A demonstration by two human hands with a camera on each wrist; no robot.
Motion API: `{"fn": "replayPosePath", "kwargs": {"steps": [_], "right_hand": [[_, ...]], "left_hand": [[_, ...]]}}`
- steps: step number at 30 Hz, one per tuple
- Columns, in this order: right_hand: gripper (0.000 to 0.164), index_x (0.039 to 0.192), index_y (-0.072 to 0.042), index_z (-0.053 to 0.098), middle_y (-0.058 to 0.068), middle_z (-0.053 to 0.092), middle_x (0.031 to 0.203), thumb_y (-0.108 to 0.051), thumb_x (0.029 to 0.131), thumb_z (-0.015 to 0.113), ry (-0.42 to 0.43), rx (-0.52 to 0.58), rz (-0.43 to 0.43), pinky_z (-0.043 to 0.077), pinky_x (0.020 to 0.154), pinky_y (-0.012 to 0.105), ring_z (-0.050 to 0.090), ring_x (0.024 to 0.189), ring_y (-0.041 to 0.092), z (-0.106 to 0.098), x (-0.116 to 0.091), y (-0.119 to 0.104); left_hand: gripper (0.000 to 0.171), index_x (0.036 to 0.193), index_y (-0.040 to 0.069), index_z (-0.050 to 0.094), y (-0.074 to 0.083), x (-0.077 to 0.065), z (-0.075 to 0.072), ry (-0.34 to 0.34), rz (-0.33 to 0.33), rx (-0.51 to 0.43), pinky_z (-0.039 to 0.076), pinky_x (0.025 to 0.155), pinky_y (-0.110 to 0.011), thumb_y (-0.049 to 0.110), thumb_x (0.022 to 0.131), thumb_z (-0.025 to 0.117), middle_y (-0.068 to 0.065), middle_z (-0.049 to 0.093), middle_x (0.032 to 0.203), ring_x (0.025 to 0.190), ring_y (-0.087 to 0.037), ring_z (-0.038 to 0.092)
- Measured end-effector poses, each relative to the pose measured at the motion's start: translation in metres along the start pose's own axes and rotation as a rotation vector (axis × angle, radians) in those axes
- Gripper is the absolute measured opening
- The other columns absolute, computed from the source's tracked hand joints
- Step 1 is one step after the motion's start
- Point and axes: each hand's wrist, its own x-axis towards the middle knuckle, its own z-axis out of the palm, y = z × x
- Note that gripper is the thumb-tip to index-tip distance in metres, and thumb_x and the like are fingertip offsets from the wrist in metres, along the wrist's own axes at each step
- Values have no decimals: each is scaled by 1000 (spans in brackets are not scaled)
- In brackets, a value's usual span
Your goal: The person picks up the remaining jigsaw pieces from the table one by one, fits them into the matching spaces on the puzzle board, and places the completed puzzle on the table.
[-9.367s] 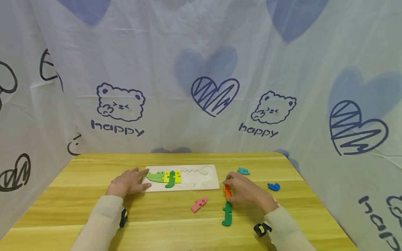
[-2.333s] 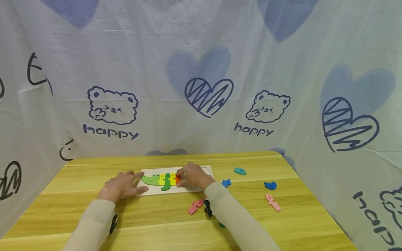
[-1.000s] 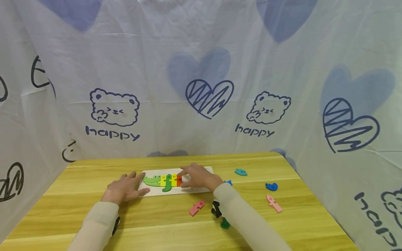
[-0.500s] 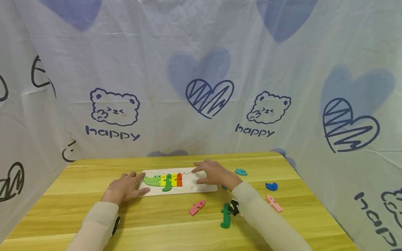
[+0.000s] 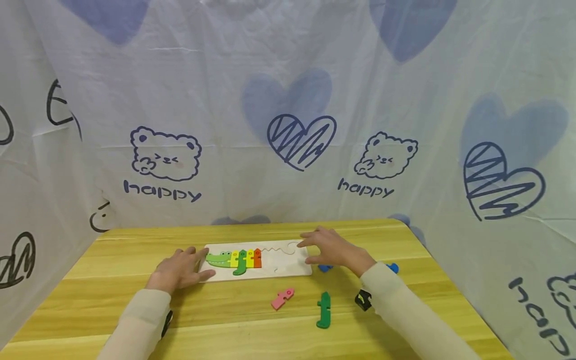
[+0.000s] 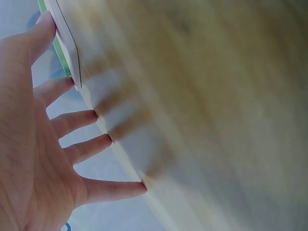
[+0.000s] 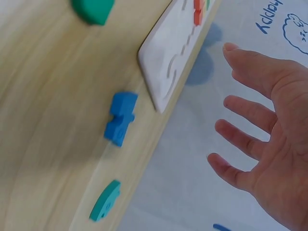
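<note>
A pale wooden puzzle board (image 5: 292, 267) lies on the table, its left part filled with a crocodile's green head (image 5: 218, 260), yellow pieces, a green leg piece (image 5: 240, 267) and an orange piece (image 5: 257, 259). My left hand (image 5: 177, 270) rests at the board's left end. In the left wrist view its thumb and index fingertip touch the board (image 6: 67, 36), while the other fingertips rest on the table. Over the board's right end my right hand (image 5: 333, 248) hovers with spread fingers and holds nothing; the right wrist view shows nothing between them.
Loose pieces lie about: pink (image 5: 282, 298) and green (image 5: 323, 311) in front of the board, blue (image 5: 325, 268) below the right hand, dark blue (image 5: 393, 268) farther right. A teal piece (image 7: 105, 200) shows in the right wrist view. A printed curtain (image 5: 234, 100) stands behind the table.
My right hand has let go of the orange piece, now set beside the yellow one, and moved right past the board's end. It now hides the teal piece. The left hand has stayed put.
</note>
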Motion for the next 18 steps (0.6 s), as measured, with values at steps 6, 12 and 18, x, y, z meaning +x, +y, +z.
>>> {"fn": "replayPosePath", "kwargs": {"steps": [6,12,18], "right_hand": [[42,131,-13,72,15,61,147,-27,91,80,10,-36,-5,49,103,60,58,125,37,-2,-20,13],[42,127,-13,74,16,66,141,-28,89,82,41,-101,-51,53,98,57,61,121,38,-3,-42,26],[41,127,-13,74,16,68,138,-27,88,82,55,-133,-66,54,94,56,63,117,37,-5,-62,38]], "left_hand": [[88,157,12,44,-1,1,1,0,2,-3,49,96,-74,70,92,59,-32,48,149,129,-56,50],[89,157,12,44,-1,1,0,0,0,-1,50,95,-74,71,92,59,-31,49,149,128,-55,50],[89,157,12,44,-1,0,1,-2,2,-2,50,95,-74,71,92,59,-32,48,149,129,-56,50]]}}
